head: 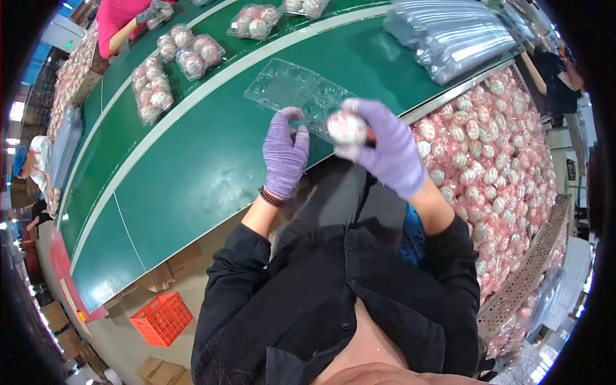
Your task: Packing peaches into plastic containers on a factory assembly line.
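Observation:
My right hand (385, 147), in a purple knitted glove, grips a white egg wrapped in red-printed film (347, 128); motion blurs both. Something dark red shows behind the egg, too hidden to name. Below the hand and egg lies a clear plastic egg tray (301, 89), lid opened out, on the green work surface (202, 163). My left hand (287, 153), gloved the same way, hovers at the tray's near edge with thumb and fingers apart. Nothing shows between them; whether the fingertips touch the tray is unclear.
A big heap of wrapped eggs (486, 163) fills the metal bin at right. Stacked clear trays (452, 41) lie at the back right. Filled packs (152, 90) sit on the belt beyond a pale rail (192, 86). A pink-sleeved co-worker (120, 24) stands opposite. An orange crate (162, 319) is on the floor.

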Action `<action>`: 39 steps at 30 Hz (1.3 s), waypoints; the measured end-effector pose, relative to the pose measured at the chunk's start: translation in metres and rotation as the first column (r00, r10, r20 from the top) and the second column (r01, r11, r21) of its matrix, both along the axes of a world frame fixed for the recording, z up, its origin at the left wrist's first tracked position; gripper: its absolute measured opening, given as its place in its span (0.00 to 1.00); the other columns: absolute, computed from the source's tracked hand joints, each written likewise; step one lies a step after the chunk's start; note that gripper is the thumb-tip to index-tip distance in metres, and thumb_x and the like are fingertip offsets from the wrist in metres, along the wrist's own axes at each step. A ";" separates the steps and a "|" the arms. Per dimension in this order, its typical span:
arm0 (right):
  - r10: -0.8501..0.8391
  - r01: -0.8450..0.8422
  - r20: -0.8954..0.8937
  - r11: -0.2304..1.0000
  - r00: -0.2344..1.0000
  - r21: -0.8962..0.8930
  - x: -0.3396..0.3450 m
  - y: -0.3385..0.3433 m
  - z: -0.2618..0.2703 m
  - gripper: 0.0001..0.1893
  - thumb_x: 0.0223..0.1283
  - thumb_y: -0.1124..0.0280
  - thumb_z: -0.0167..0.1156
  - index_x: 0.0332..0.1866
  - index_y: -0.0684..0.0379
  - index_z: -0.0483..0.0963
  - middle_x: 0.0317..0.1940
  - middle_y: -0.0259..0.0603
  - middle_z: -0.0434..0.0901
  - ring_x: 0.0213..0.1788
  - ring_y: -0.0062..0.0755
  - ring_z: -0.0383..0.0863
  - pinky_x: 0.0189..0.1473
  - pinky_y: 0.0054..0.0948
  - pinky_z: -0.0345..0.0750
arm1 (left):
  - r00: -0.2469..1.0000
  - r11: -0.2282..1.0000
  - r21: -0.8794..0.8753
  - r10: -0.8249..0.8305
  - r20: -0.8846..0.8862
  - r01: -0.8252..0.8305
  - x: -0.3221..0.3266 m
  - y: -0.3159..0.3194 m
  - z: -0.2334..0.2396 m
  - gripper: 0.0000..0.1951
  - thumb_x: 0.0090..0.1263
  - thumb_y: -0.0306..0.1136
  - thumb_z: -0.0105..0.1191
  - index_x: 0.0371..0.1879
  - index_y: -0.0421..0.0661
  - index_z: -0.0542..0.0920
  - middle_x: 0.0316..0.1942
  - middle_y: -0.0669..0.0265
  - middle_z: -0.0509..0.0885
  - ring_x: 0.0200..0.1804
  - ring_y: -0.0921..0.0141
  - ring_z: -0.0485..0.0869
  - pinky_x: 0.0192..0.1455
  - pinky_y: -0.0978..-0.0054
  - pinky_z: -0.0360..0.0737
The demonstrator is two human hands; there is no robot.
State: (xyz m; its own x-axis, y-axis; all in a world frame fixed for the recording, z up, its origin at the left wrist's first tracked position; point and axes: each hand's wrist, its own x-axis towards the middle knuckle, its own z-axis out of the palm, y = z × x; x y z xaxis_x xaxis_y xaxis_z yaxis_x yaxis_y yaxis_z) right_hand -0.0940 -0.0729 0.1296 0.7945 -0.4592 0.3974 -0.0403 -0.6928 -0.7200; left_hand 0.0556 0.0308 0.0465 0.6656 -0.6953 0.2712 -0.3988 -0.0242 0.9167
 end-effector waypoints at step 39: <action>-0.289 0.121 -0.464 0.926 0.838 -0.359 0.047 -0.073 -0.056 0.21 0.51 0.57 0.61 0.47 0.55 0.70 0.42 0.45 0.73 0.41 0.46 0.79 0.42 0.40 0.77 | 0.979 0.977 0.066 -0.205 0.009 0.204 0.018 -0.091 -0.029 0.15 0.70 0.37 0.52 0.48 0.39 0.79 0.47 0.65 0.81 0.44 0.74 0.79 0.50 0.75 0.76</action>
